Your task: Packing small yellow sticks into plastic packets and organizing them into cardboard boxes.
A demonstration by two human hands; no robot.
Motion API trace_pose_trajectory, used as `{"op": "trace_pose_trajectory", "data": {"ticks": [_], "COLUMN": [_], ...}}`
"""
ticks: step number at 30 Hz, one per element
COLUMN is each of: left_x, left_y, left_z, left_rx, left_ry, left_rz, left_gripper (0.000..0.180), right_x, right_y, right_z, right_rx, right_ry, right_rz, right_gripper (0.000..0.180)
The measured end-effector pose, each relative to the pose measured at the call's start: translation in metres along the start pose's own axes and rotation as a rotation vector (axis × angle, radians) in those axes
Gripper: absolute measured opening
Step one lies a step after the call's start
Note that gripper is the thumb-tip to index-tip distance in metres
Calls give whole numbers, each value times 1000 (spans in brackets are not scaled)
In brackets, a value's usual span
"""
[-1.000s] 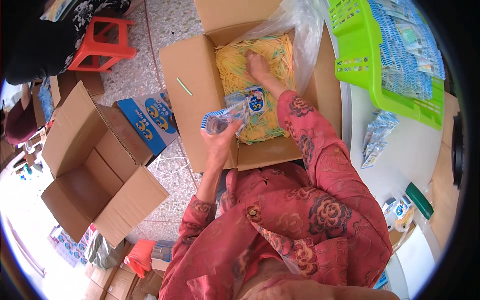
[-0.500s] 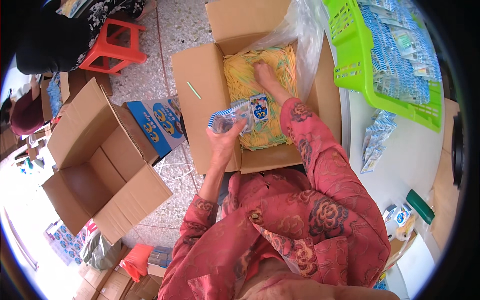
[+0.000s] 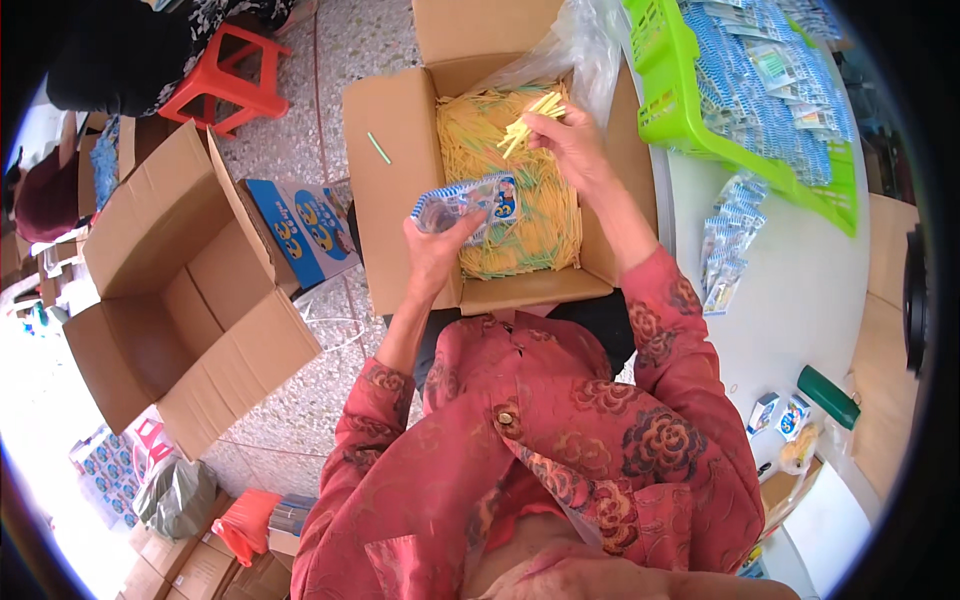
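My right hand is raised over the carton, its fingers closed on a small bunch of thin yellow sticks. Below and to the left, my left hand grips a clear plastic bag with a blue-and-white striped edge and a blue printed panel at its right end. Both hands are above an open cardboard carton that stands against my lap. Loose yellow, orange and green sticks fill it. One green stick lies alone on the carton's left flap.
To the right, a green basket heaped with striped packets stands on a white table; a strip of packets lies beside it. An open, empty carton is at left. Behind it are a red stool and a seated person.
My right hand has come up out of the loose sticks with a bunch between its fingers. My left hand still holds the bag, and the whole view has shifted slightly.
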State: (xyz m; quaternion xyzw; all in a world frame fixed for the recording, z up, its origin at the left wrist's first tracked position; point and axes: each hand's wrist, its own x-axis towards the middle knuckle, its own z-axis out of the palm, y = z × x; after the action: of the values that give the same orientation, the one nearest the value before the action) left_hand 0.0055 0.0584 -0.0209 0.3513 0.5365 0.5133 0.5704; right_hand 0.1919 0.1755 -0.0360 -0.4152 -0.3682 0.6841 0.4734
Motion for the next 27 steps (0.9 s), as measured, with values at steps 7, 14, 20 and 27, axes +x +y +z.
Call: {"op": "trace_pose_trajectory", "data": {"ticks": [7, 14, 20, 27], "left_x": [-22, -35, -39, -40], "left_y": [9, 8, 9, 13], "left_z": [9, 17, 14, 12], "left_rx": [-28, -140, -176, -10], "left_ry": [-37, -25, -82, -172], "left_rz": [50, 83, 113, 130], "left_gripper": [24, 24, 24, 21], "right_x": [-84, -119, -122, -120], "right_y": [-69, -60, -65, -80], "right_z": [50, 58, 56, 61], "right_rx": [-262, -808, -801, -842], "right_ry": [-91, -209, -357, -348], "right_rz": [-342, -890, -802, -391], "right_gripper": [14, 18, 16, 13]}}
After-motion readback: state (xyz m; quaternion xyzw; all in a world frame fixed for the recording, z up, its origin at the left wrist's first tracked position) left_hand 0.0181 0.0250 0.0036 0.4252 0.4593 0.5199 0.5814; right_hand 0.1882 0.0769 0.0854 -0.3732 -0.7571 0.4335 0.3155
